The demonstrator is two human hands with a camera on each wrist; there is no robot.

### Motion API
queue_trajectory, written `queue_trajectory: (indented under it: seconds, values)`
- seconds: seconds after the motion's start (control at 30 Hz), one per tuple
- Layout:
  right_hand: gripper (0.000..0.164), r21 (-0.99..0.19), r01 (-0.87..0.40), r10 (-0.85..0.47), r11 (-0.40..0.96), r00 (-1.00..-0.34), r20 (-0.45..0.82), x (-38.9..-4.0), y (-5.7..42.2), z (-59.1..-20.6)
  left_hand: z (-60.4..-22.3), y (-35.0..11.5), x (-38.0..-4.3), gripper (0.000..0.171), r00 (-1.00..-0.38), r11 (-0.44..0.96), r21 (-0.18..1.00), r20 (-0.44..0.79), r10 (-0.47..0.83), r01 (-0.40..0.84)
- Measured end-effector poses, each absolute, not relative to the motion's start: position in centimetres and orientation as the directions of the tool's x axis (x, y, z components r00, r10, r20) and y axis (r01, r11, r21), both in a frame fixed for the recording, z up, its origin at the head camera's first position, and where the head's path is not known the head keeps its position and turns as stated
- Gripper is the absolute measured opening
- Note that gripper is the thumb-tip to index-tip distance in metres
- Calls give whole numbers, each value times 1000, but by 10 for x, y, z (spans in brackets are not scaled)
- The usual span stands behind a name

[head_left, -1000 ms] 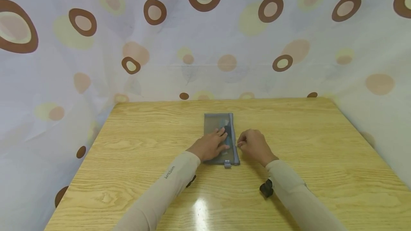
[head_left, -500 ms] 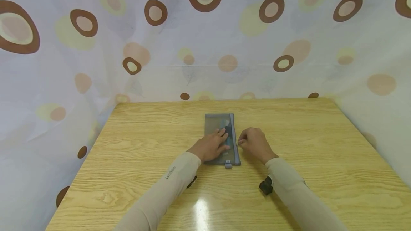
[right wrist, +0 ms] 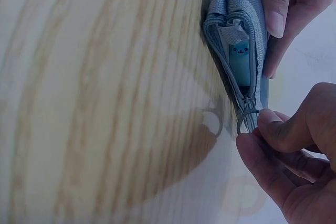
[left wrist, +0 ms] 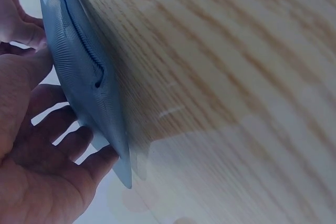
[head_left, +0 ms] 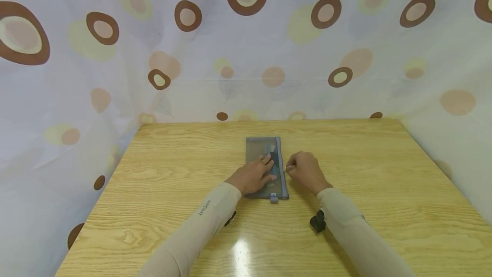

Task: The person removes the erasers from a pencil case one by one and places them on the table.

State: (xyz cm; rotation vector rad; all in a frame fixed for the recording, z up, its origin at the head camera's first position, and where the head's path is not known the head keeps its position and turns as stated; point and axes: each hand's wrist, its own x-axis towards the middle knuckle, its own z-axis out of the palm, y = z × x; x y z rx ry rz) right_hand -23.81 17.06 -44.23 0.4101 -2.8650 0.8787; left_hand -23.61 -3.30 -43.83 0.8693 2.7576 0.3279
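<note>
A grey-blue mesh zip pouch (head_left: 254,145) lies flat on the table, its zipped edge to the right. My left hand (head_left: 251,176) rests on it with fingers spread, holding nothing. Beside the zipped edge, my right hand (head_left: 305,171) pinches the ring-shaped zipper pull (right wrist: 241,123) between thumb and forefinger. In the right wrist view the zip gapes above the slider. A light-blue item with a small printed face (right wrist: 240,61) shows inside the gap. Dark and blue contents show faintly through the mesh, partly hidden by my left hand.
The wood-grain table (head_left: 184,153) spreads around the pouch. A white curtain with brown and yellow spots (head_left: 246,54) stands along its back and sides. A small fabric tab (head_left: 274,199) sticks out of the pouch's near end.
My right hand has moved slightly away from me along the zipped edge, still pinching the zipper pull. My left hand stays in place on the pouch.
</note>
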Motion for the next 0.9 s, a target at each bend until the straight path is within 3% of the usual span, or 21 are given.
queue_trajectory:
  seconds: [0.57, 0.9]
  values:
    - [12, -536, -265, -205, 801, -964, 171, -245, 170, -443, -438, -32, -235, 64, -799, 799, 296, -155, 581, 524]
    - [7, -573, -292, -313, 766, -947, 64, -248, 178, -440, -432, -35, -234, 63, -803, 799, 306, -149, 577, 518]
